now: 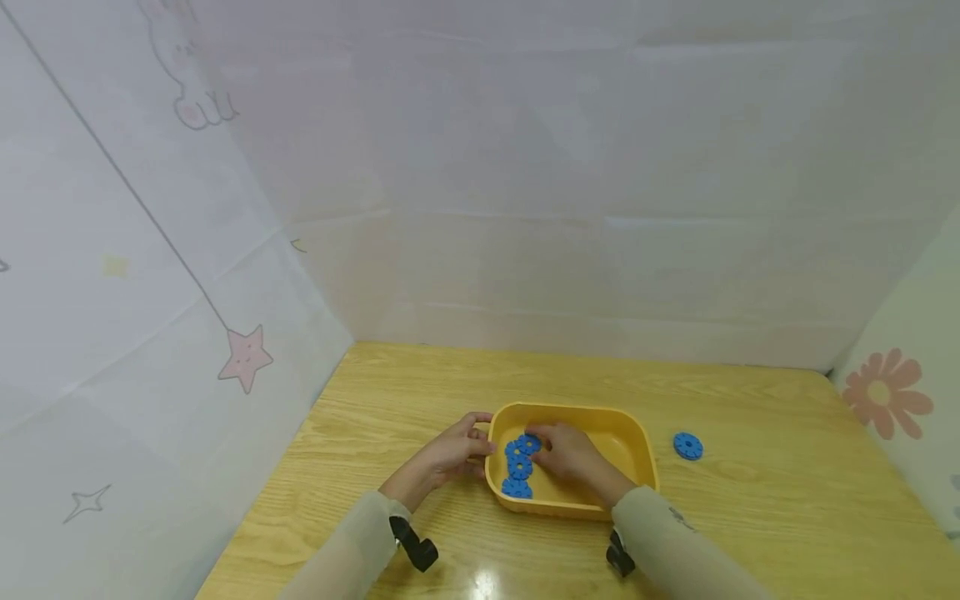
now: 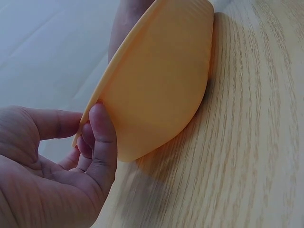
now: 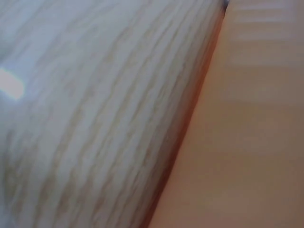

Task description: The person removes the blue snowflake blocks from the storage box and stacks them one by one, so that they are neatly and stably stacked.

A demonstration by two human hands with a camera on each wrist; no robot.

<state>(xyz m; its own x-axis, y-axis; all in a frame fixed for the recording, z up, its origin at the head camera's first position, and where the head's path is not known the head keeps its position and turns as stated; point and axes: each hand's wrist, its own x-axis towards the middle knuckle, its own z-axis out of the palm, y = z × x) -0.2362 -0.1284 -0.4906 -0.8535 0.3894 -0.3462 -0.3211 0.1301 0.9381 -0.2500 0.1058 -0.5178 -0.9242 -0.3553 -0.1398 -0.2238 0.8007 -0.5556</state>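
Observation:
A yellow plastic basin (image 1: 637, 442) stands on the wooden table. My left hand (image 1: 450, 454) pinches its left rim; in the left wrist view the thumb and fingers of that left hand (image 2: 71, 161) lie on both sides of the basin's rim (image 2: 107, 78). Several blue notched plastic discs (image 1: 519, 467) lie in the basin's left part, some overlapping. My right hand (image 1: 572, 454) reaches into the basin from the front right. Its thumb and index finger are at the edge of the upper disc (image 1: 529, 443); whether they grip it is unclear. The right wrist view leaves that hand out.
To the right of the basin, a few blue discs (image 1: 687, 446) appear stacked on the table (image 1: 750, 508). A pale printed cloth (image 1: 525, 208) hangs behind the table and along its sides. The basin's outer wall (image 3: 237, 156) fills the right of the right wrist view.

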